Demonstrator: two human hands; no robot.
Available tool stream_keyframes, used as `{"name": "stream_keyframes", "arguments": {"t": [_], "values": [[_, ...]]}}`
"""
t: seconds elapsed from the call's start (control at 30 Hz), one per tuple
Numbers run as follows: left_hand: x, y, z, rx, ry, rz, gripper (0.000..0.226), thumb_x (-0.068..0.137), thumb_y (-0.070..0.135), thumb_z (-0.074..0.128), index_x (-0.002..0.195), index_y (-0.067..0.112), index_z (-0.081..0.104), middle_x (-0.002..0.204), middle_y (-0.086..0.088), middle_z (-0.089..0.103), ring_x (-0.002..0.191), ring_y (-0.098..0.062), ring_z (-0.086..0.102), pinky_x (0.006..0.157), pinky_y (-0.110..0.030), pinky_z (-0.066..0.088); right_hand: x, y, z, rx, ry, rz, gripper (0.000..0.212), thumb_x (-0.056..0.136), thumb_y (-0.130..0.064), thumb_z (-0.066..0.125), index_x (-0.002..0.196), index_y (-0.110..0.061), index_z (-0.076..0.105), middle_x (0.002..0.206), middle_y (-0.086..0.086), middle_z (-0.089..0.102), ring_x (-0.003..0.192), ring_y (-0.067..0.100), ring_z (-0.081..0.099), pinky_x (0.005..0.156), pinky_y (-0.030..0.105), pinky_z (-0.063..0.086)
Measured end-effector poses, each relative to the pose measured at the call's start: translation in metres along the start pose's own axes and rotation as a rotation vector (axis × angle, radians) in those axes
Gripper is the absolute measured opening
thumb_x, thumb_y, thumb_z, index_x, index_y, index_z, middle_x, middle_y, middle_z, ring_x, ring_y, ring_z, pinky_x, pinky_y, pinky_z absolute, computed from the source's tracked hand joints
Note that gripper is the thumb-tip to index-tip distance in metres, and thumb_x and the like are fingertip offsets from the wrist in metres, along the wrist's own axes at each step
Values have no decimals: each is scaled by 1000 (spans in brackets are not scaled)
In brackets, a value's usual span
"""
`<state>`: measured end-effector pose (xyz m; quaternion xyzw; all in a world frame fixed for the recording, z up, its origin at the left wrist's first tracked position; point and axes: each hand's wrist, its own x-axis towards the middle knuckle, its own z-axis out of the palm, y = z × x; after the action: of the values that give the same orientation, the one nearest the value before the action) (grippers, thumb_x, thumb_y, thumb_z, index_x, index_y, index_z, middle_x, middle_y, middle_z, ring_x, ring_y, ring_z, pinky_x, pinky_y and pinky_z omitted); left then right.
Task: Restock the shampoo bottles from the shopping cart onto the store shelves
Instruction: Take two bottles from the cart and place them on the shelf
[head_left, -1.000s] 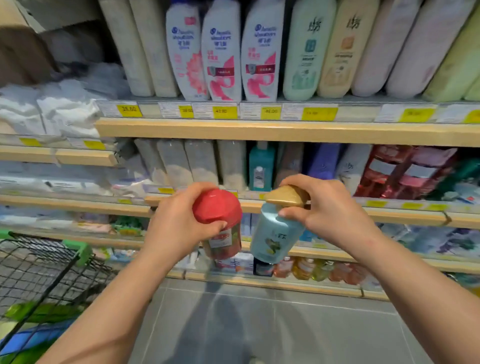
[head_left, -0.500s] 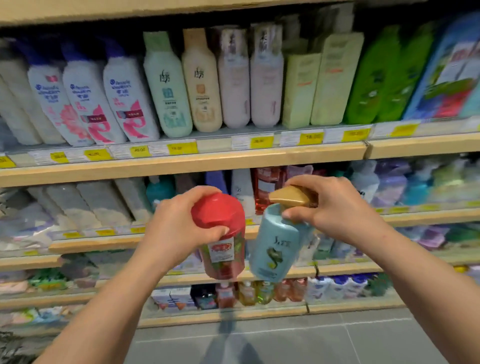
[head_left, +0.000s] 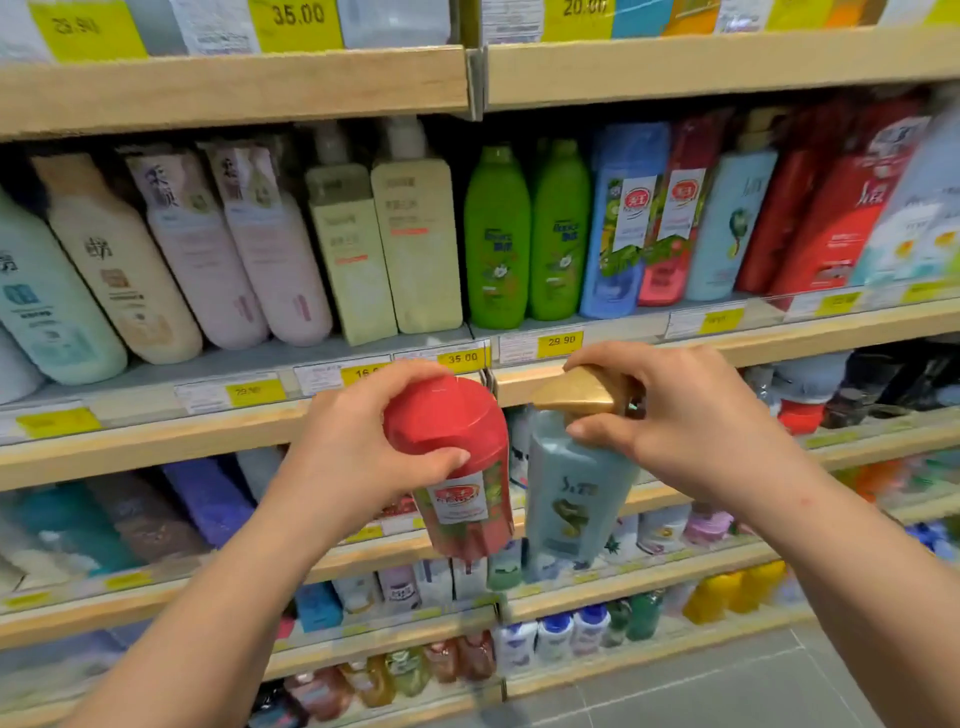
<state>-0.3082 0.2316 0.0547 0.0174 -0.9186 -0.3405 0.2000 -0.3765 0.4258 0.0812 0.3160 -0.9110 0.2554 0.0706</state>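
Note:
My left hand (head_left: 348, 457) grips the top of a red shampoo bottle (head_left: 462, 483) with a red cap and a white label. My right hand (head_left: 691, 431) holds a pale blue shampoo bottle (head_left: 571, 499) by its gold pump top. Both bottles hang upright side by side in front of the wooden shelf (head_left: 779, 338). On that shelf stand a matching red bottle (head_left: 675, 218) and a matching pale blue bottle (head_left: 732, 223) with a gold cap. The shopping cart is out of view.
Green bottles (head_left: 524, 234), cream bottles (head_left: 384, 244) and pink bottles (head_left: 239, 249) fill the shelf to the left. Yellow price tags (head_left: 561, 343) line the shelf edges. Lower shelves hold several smaller bottles. Grey floor tiles (head_left: 727, 691) show at bottom right.
The view has swung up and to the right along the shelves, and the cart has left the picture. Both hands still hold their bottles, now closer to the shelf with the red and blue bottles.

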Motion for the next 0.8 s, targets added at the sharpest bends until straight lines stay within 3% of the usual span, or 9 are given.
{"name": "stream_keyframes", "arguments": {"t": [0.17,0.27,0.37,0.43,0.6,0.7,0.8], "values": [[36,23,20,21,-69,87,52,55,34,81,92,47,48,90,17,60,94,-11,56,70,-17,42,6,21,-24,-5,71,56,38,74,-27,71,111,-26,60,78,-8,54,81,15,51,70,28,35],[55,35,27,30,-62,171,51,53,34,82,89,48,48,87,20,60,92,-11,57,70,-6,38,7,33,-37,2,159,71,39,72,-28,72,110,-27,62,80,-9,56,91,17,58,77,29,41],[73,48,35,46,-55,220,50,56,28,80,88,48,48,84,27,55,96,-11,55,72,-12,38,9,48,-58,48,205,76,39,69,-27,74,107,-26,64,81,-7,60,88,16,59,77,29,43],[77,58,35,33,-68,241,51,52,32,83,84,51,48,85,29,54,91,-7,55,70,-6,37,10,53,-68,69,199,58,37,67,-26,75,103,-27,65,80,-5,63,85,16,59,75,29,44],[110,100,52,9,-23,332,54,44,32,86,79,52,49,71,33,60,76,28,50,65,6,34,23,94,-110,79,252,-39,38,59,-31,71,97,-27,67,80,1,69,75,15,60,76,33,47],[125,124,66,11,64,351,47,38,53,68,81,55,50,79,52,53,78,29,49,66,7,33,33,124,-131,68,288,-124,40,56,-31,69,95,-25,69,76,-3,67,74,12,58,74,30,46],[140,152,89,27,183,389,44,41,58,59,84,55,48,79,58,48,78,32,47,68,9,32,43,158,-154,71,327,-245,34,59,-20,78,92,-23,70,69,-6,64,81,8,55,76,27,41]]}}
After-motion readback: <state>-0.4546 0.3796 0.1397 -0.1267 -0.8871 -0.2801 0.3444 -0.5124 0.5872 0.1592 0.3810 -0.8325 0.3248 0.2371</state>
